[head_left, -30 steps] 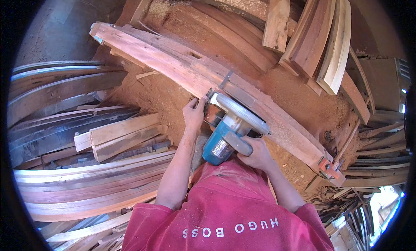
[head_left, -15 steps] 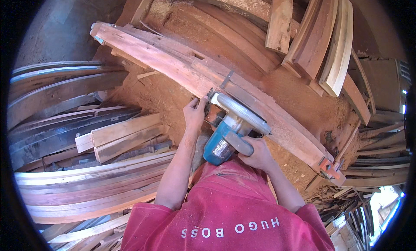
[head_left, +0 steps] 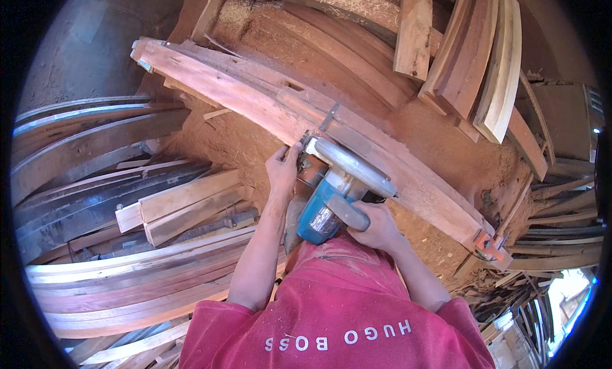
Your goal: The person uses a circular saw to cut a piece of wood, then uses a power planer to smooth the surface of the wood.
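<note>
A teal circular saw (head_left: 320, 206) with a silver blade guard rests at the near edge of a long reddish board (head_left: 220, 88). My right hand (head_left: 377, 227) is wrapped around the saw's grey rear handle. My left hand (head_left: 284, 168) is closed, thumb and fingers pinching the front edge of the saw's base. A thin metal guide bar (head_left: 329, 116) sticks out from the saw's front across the board. The blade is hidden under the guard. An orange clamp-like piece (head_left: 488, 246) sits at the board's right end.
Curved planks (head_left: 468, 57) lean at the far right. Stacked boards (head_left: 140, 286) and short offcuts (head_left: 191, 197) lie to my left. Another reddish plank (head_left: 331, 50) lies beyond the work. Sawdust (head_left: 217, 139) covers the ground.
The saw and both hands have shifted slightly left along the board. Both hands keep their hold, and the view has moved a little.
</note>
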Available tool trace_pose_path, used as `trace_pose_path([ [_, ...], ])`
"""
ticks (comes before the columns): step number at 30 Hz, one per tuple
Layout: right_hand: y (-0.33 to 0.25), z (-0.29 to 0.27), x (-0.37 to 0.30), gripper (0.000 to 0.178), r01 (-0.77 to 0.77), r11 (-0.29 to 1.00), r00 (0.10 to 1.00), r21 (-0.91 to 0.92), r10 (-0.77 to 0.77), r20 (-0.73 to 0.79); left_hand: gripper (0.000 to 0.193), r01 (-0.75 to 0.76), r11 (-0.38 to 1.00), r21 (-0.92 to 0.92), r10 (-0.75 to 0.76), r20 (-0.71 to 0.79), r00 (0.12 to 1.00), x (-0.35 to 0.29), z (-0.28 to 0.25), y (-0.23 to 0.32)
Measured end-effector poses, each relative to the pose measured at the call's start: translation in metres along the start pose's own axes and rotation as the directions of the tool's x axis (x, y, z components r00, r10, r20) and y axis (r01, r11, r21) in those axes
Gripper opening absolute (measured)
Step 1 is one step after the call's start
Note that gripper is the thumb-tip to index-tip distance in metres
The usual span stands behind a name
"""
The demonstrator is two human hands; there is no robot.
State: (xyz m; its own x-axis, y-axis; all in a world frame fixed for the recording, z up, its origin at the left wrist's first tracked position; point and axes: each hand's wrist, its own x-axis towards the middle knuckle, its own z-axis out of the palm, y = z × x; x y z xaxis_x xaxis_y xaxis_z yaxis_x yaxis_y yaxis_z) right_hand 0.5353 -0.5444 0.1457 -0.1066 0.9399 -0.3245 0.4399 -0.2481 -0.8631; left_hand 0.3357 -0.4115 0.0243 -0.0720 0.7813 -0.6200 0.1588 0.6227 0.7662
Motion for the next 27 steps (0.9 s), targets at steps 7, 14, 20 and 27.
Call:
trace_pose_path([
  [7, -0.006, 0.005, 0.010, 0.037, 0.011, 1.000, 1.000, -0.015, -0.011, -0.012, 0.030, 0.037, 0.999, 0.009, -0.037, -0.016, 0.999, 0.010, -0.010, 0.002],
  [14, -0.007, 0.009, 0.018, 0.032, 0.003, 0.999, 1.000, -0.043, -0.003, 0.014, 0.029, 0.104, 0.993, -0.060, -0.104, -0.006, 0.995, 0.006, -0.008, 0.028],
  [20, -0.017, 0.013, 0.030, 0.031, 0.017, 1.000, 1.000, -0.014, -0.017, 0.015, 0.028, 0.010, 1.000, -0.018, -0.011, -0.026, 1.000, 0.026, -0.025, 0.009],
  [27, -0.018, 0.020, 0.039, 0.031, 0.022, 1.000, 1.000, -0.003, -0.022, 0.006, 0.038, 0.092, 0.990, -0.107, -0.095, -0.020, 0.995, 0.028, -0.028, 0.026],
])
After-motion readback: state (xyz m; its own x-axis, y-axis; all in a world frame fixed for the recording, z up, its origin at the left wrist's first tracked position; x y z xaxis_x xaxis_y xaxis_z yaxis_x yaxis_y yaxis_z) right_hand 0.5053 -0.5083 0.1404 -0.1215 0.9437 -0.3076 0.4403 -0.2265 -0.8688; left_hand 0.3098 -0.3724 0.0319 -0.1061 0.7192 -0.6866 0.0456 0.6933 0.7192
